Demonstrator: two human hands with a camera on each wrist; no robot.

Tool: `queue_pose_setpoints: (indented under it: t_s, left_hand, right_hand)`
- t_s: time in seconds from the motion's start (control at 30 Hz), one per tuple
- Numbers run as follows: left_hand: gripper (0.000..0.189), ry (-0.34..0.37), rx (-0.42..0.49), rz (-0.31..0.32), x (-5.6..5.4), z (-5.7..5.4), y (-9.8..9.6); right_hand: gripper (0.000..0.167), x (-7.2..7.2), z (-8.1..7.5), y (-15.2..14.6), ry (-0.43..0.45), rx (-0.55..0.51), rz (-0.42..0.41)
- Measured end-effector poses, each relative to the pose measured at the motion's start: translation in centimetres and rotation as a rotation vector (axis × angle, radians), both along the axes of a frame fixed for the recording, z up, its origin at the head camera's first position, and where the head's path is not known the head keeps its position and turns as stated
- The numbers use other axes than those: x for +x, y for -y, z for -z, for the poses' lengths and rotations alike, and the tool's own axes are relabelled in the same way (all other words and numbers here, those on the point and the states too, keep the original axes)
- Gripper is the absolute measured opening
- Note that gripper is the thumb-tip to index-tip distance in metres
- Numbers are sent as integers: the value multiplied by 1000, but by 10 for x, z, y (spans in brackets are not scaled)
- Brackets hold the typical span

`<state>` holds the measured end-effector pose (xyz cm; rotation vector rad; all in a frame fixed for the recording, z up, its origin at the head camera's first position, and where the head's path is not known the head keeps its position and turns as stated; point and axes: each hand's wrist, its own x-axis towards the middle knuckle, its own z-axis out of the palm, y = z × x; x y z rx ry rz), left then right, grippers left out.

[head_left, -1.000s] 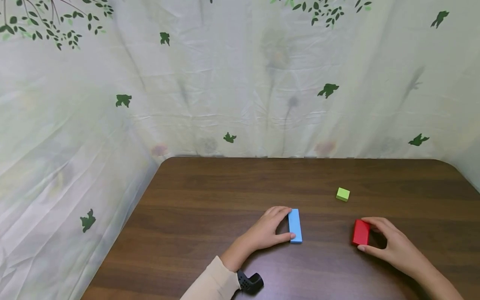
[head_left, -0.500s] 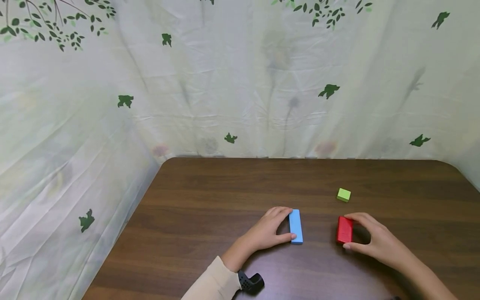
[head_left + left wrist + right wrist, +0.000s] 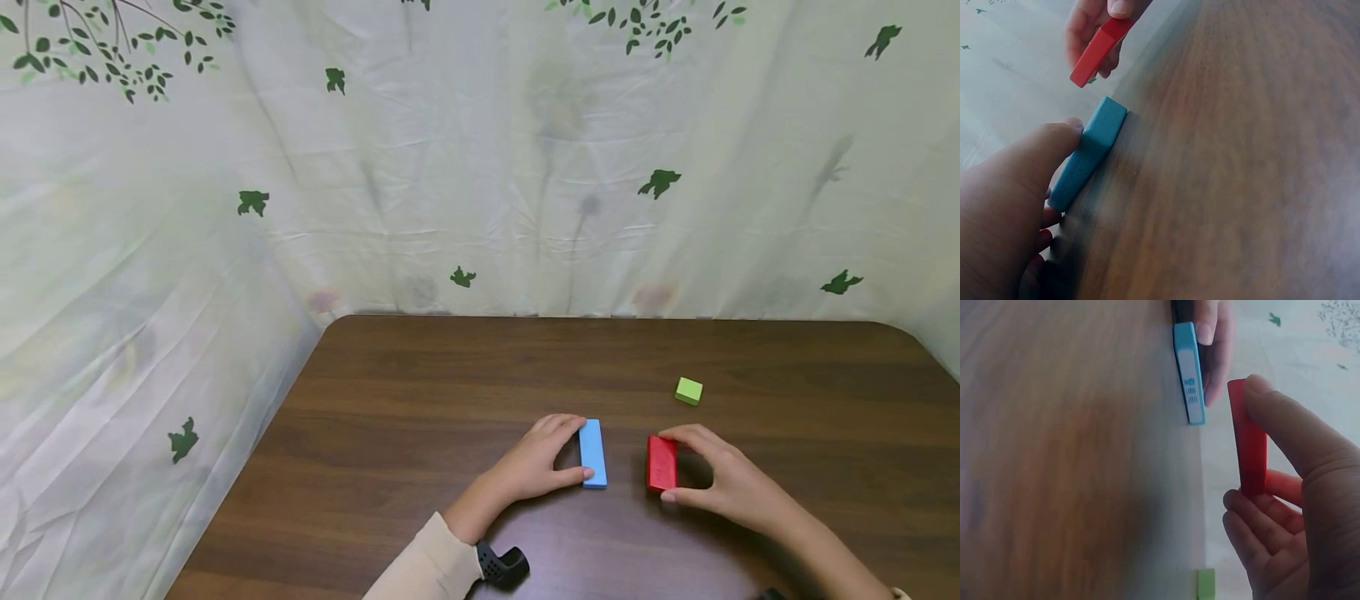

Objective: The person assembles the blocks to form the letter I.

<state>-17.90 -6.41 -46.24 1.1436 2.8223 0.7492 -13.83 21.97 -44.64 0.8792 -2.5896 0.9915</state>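
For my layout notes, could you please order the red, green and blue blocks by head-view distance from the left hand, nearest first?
1. Blue block: gripped by the left hand.
2. Red block: rightward, in the right hand.
3. Green block: right, farther back on the table.

Red block (image 3: 662, 463) smooth; glossy woodgrain tabletop (image 3: 465, 367); cloth backdrop (image 3: 465, 175).

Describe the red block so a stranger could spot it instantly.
Start at the brown table and find the long blue block. To its right, nearer the viewer than the small green block, the right grip pinches the red block. It alone is red, stubbier than the blue one and larger than the green.
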Motion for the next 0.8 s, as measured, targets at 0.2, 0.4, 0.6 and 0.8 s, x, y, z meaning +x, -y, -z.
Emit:
queue_pose_setpoints:
  t_s: [0.2, 0.4, 0.6, 0.8]
  left_hand:
    - [68, 5, 0, -2, 0, -1, 0]
    - [69, 18, -2, -6, -1, -1, -1]
    - [69, 26, 0, -7, -1, -1, 0]
    - [68, 15, 2, -9, -1, 0, 0]
  right_hand:
    - [62, -1, -1, 11, 22, -17, -56]
    - [62, 0, -1, 21, 36, -32, -98]
    - [63, 0, 2, 29, 11, -48, -146]
    - [63, 2, 3, 34, 14, -48, -161]
